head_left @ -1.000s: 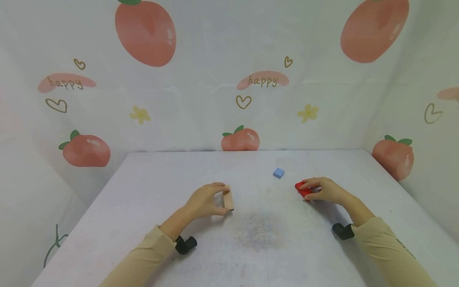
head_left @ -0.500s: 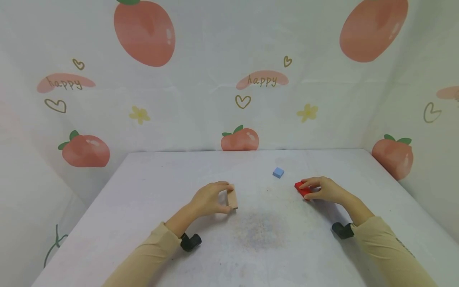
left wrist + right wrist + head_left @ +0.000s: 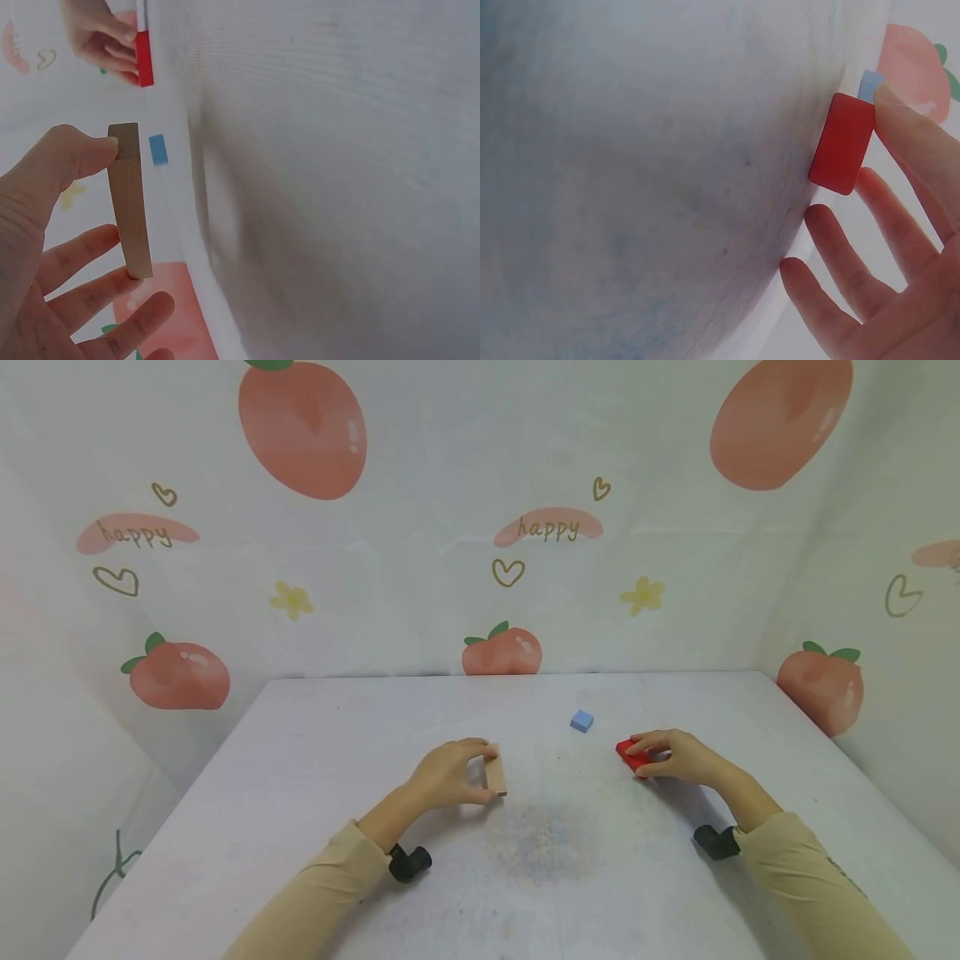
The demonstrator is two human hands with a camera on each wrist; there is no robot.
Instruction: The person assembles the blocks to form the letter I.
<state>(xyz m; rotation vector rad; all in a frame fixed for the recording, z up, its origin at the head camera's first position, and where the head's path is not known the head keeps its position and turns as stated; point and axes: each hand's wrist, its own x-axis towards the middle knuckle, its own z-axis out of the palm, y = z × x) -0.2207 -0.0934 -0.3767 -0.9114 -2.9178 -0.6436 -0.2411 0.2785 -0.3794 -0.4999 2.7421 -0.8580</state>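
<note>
Wooden, probably light and stiff, best held by its ends, the long block (image 3: 495,774) is pinched in the left hand (image 3: 444,775), while the right hand (image 3: 682,759) pinches a red block (image 3: 842,144), a blue block (image 3: 582,721) lying beyond, between them.

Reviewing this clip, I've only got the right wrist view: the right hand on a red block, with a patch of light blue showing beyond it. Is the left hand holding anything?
Observer: Yes. In the head view, the left hand holds a wooden block.

Reviewer: From here the blue block looks as if it meets the red block and a fingertip of the right hand. Does it touch them?

Observer: No. The head view shows the blue block apart from both, on the table.
</note>
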